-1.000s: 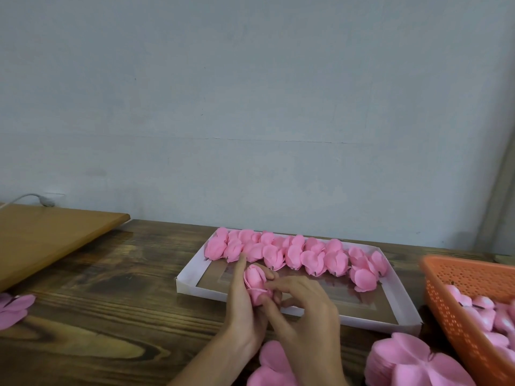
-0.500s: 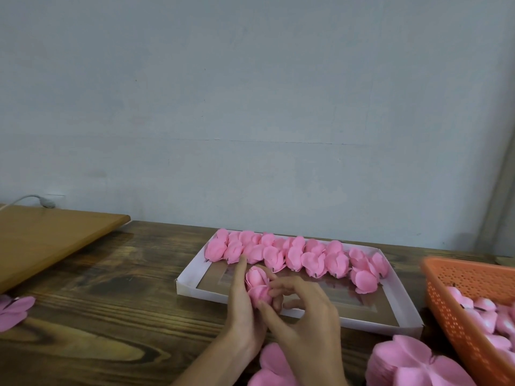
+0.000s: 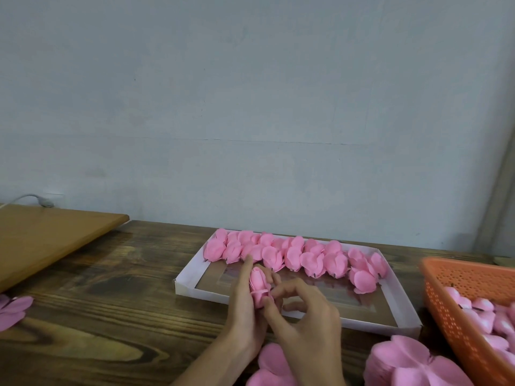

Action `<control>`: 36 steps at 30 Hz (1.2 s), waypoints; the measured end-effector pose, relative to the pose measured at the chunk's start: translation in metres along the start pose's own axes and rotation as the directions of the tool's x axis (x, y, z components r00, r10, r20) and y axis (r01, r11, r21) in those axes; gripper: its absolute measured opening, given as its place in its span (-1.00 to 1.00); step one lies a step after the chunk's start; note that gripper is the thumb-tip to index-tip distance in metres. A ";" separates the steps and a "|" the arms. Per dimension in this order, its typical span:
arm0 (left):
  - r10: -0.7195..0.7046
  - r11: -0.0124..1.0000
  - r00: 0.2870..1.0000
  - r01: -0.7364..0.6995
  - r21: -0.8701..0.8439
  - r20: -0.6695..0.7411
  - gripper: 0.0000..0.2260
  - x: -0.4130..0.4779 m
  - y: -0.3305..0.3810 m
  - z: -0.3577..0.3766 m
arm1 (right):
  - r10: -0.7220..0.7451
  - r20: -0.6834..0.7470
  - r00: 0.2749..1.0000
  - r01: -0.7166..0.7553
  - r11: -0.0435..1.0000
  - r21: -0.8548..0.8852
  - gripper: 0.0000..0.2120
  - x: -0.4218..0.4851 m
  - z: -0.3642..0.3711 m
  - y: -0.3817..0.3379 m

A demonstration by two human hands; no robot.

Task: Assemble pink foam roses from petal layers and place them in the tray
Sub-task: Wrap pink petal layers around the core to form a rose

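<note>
A small pink foam rose bud [image 3: 258, 282] stands upright between both hands, just over the near edge of the white tray [image 3: 401, 299]. My left hand [image 3: 245, 310] holds it from the left, index finger stretched up along its side. My right hand [image 3: 303, 316] pinches its base with thumb and fingertips. A row of finished pink roses [image 3: 292, 253] fills the tray's far side. A flat pink petal layer [image 3: 271, 366] lies on the table under my wrists.
A stack of flat petal layers [image 3: 409, 366] sits at the lower right. An orange perforated basket [image 3: 457, 291] with pink buds stands at the right. A loose petal piece [image 3: 12, 310] lies at the left edge, a light wooden board [image 3: 47, 238] behind it.
My right fingers have shifted lower on the bud's base and the bud now stands a little more upright. Both hands stay in about the same place.
</note>
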State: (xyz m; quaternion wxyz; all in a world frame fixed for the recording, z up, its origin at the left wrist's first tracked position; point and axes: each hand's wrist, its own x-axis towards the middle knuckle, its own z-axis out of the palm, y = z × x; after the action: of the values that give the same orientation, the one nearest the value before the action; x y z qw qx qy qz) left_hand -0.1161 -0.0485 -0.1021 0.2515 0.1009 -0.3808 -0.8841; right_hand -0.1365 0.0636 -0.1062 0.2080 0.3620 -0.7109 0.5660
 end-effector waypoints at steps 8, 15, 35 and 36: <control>-0.008 1.000 0.999 0.008 -0.001 -0.036 -0.59 -0.002 0.002 0.002 | -0.059 0.000 0.998 0.059 0.998 0.032 -0.67 0.000 0.000 -0.001; -0.057 0.998 0.996 0.054 -0.040 -0.073 -0.57 0.000 0.001 0.001 | -0.128 0.003 0.992 0.128 0.989 0.072 -0.79 0.001 0.001 -0.002; 0.051 0.987 0.997 -0.041 0.153 -0.061 -0.53 -0.001 0.000 -0.001 | 0.111 0.163 0.980 -0.141 0.971 0.191 -0.83 0.005 0.001 0.001; 0.051 0.987 0.997 -0.041 0.153 -0.062 -0.52 0.000 -0.001 -0.001 | 0.103 0.158 0.982 -0.128 0.979 0.158 -0.85 0.005 0.001 0.001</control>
State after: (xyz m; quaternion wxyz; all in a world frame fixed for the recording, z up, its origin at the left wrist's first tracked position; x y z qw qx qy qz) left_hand -0.1163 -0.0484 -0.1040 0.2757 0.1400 -0.4406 -0.8428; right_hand -0.1408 0.0610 -0.1037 0.0899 0.3776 -0.6942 0.6062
